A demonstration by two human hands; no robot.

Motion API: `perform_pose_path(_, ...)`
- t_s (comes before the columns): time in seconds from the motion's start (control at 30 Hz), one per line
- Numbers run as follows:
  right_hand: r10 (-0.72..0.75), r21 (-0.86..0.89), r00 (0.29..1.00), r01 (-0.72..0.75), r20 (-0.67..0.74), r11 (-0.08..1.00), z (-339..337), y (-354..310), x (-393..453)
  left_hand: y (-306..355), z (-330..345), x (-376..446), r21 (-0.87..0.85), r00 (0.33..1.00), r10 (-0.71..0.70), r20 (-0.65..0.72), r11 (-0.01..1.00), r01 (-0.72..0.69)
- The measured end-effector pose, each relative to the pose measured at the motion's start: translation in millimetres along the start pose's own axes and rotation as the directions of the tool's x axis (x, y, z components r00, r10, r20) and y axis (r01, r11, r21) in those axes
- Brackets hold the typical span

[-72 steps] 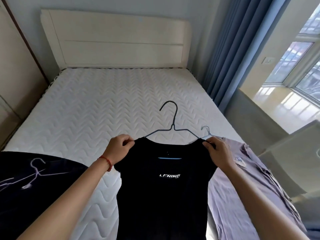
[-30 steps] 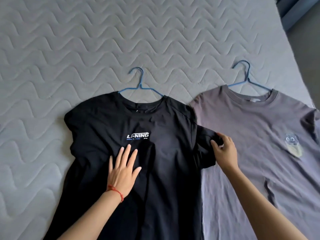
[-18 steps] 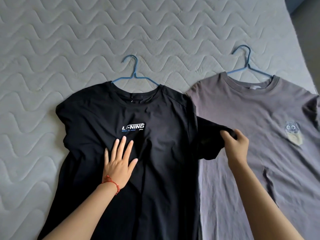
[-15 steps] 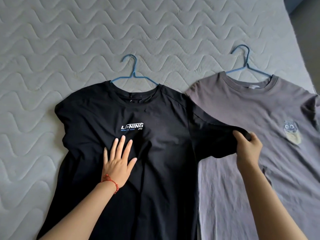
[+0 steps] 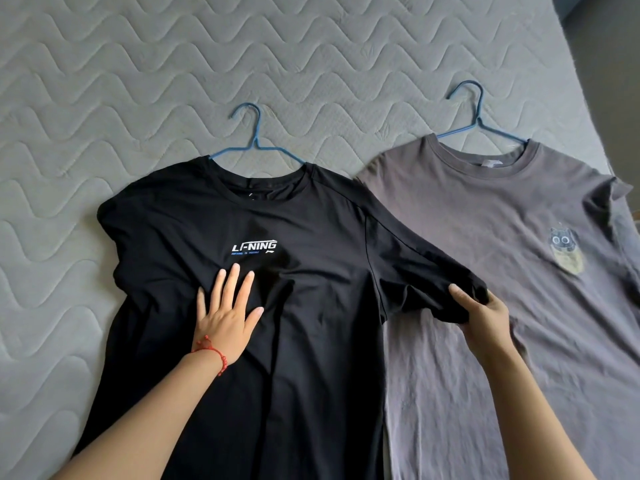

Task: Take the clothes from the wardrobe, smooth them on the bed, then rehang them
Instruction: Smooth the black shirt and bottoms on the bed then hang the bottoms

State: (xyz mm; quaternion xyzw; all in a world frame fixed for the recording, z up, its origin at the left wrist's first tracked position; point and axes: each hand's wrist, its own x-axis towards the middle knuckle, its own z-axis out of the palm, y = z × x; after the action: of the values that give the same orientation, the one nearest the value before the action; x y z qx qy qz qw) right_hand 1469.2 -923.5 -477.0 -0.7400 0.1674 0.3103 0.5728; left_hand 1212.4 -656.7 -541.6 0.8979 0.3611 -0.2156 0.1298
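- A black T-shirt [image 5: 311, 306] lay face up on a quilted bed [image 5: 138, 81], on a blue hanger [image 5: 254, 147] whose hook pointed toward the top of the view.
- The left hand [image 5: 227, 313] rested flat on the shirt's chest just below a white logo, its fingers [image 5: 230, 282] straight and spread, holding nothing. A red bracelet [image 5: 211, 348] circled that wrist.
- The right hand [image 5: 485, 317] pinched the hem of the black shirt's sleeve [image 5: 426, 271] between thumb and curled fingers, drawing it out sideways.
- The stretched sleeve lay over the edge of a grey T-shirt [image 5: 502, 271], spread just beside the black one on its own blue hanger [image 5: 474, 119]. A small cartoon print showed on the grey shirt's chest.
- The step in hand looked like smoothing the black shirt's sleeve. To do it well, the flat palm should probably pin the body so the shirt does not slide, while the other hand pulls the sleeve out evenly and lays it down without a fold.
- Creases ran across the black fabric between the two hands, so a sweep of the palm outward would likely be needed.
- The shirt's other sleeve [image 5: 114, 220] seemed tucked under at the shoulder and probably needed the same care.
- No containers were in view, and the wardrobe was out of sight.
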Motion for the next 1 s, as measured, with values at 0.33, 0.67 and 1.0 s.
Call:
perform_pose_path(0.33, -0.256, -0.73, 0.873, -0.151, -0.414, 0.666, 5, 3, -14, 3, -2, -2, -0.046, 0.999, 0.038, 0.011, 0.998, -0.038)
perform_pose_path(0.67, -0.566, -0.719, 0.644, 0.684, 0.515, 0.123, 213, 71, -79, -29, -27, -25, -0.333, 0.944, -0.095, -0.317, 0.943, -0.017)
perform_pose_path(1.0, -0.52, -0.766, 0.626, 0.636, 0.581, -0.091, 251, 120, -60, -156, -45, 10, -0.809, 0.673, -0.716, -0.186, 0.5, 0.309)
